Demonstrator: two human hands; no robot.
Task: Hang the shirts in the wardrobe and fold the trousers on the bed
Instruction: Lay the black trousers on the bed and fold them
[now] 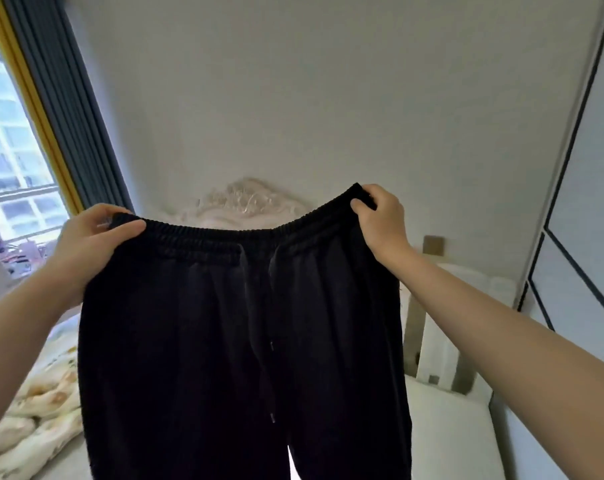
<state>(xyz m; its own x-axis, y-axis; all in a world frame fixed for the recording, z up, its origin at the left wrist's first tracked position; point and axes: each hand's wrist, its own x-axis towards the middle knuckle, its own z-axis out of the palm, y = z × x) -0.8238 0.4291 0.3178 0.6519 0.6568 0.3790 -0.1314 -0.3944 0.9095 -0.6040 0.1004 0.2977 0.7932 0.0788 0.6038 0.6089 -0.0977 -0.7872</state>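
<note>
black trousers (245,323) held up in the air, front facing the camera, stretched flat by the elastic waistband (224,233). legs hang straight down and run off the bottom edge; the split between the 2 legs shows low at centre. 2 drawstring ends (270,344) dangle from the middle of the waistband

left hand (92,240) grips the left corner of the waistband: thumb (127,227) laid across the front, other fingers behind the cloth, hidden. right hand (380,216) pinches the right corner, thumb in front, fingers curled over the top edge. right corner sits higher than left, so the waistband slopes. both forearms bare, stretched forward

behind the trousers: ornate white headboard (248,202) against a plain pale wall (293,98), its top just showing above the waistband. lower left: crumpled cream quilt (40,410) with a floral print. far left: window (13,168), grey curtain (68,116) with a yellow strip beside it. right edge: white wardrobe doors (588,202) with thin black trim. between wardrobe and trousers: white-and-gold furniture (432,323), partly hidden, type unclear
</note>
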